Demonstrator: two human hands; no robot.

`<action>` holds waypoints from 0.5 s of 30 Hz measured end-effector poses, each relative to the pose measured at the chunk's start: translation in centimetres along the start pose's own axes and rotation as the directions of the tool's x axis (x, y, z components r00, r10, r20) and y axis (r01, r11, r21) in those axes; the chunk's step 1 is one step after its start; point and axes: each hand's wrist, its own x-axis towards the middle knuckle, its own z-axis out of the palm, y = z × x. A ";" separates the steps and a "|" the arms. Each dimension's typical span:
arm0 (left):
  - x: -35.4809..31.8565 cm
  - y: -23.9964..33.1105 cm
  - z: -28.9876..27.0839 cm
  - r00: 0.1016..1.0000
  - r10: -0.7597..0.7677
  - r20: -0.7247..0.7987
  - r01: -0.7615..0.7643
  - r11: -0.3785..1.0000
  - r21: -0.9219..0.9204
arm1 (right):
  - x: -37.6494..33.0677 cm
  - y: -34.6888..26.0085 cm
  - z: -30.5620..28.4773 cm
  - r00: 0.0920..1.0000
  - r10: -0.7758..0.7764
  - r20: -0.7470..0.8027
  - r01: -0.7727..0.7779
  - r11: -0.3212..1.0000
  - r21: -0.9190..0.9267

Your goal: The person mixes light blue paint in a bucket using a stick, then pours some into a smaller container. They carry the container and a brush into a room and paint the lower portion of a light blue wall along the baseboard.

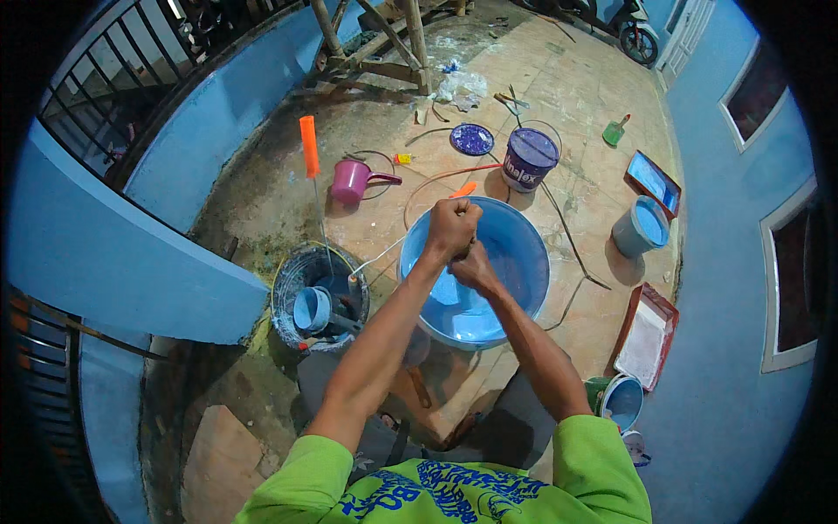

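Blue basin (522, 271), round, mouth upward, under both clenched hands (454, 229), any grasped thing indiscernible.

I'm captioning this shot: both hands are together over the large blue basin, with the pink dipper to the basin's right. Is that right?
Not quite: in the head view, the pink dipper is to the left of the large blue basin, not its right. The left hand and right hand are indeed together over it.

Tiled floor (572, 113): blue basin (526, 266), purple bucket (529, 163).
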 end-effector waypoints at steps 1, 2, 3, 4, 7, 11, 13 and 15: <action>0.2 0.6 0.3 0.998 0.063 -0.003 -0.063 0.996 0.067 | 0.3 0.1 0.5 0.988 -0.135 -0.075 0.143 0.983 0.113; 0.5 1.2 0.6 0.992 0.127 -0.003 -0.125 0.983 0.134 | 0.8 0.5 1.3 0.952 -0.259 -0.163 0.290 0.934 0.210; 0.7 1.7 0.9 0.982 0.189 0.003 -0.186 0.962 0.200 | 1.4 1.2 1.7 0.893 -0.366 -0.262 0.435 0.853 0.290; 0.7 1.8 0.9 0.975 0.222 0.017 -0.220 0.954 0.203 | 2.2 1.4 1.5 0.875 -0.428 -0.227 0.466 0.872 0.151; 0.3 1.4 0.1 0.960 0.275 0.059 -0.281 0.947 0.155 | 3.2 1.6 0.3 0.852 -0.453 -0.262 0.435 0.891 -0.128; 0.3 -2.1 -1.1 0.989 0.136 0.051 -0.133 0.990 -0.057 | 2.1 0.5 -1.0 0.956 -0.285 -0.074 0.239 0.899 -0.368; 0.2 -1.8 -0.7 0.998 -0.013 0.063 0.025 0.981 -0.195 | 1.2 0.2 -0.3 0.995 -0.063 -0.079 0.029 0.926 -0.377; 0.2 -0.5 0.1 0.999 0.051 0.010 -0.050 0.998 -0.039 | 1.2 2.5 0.6 0.996 -0.047 -0.077 0.041 0.995 -0.086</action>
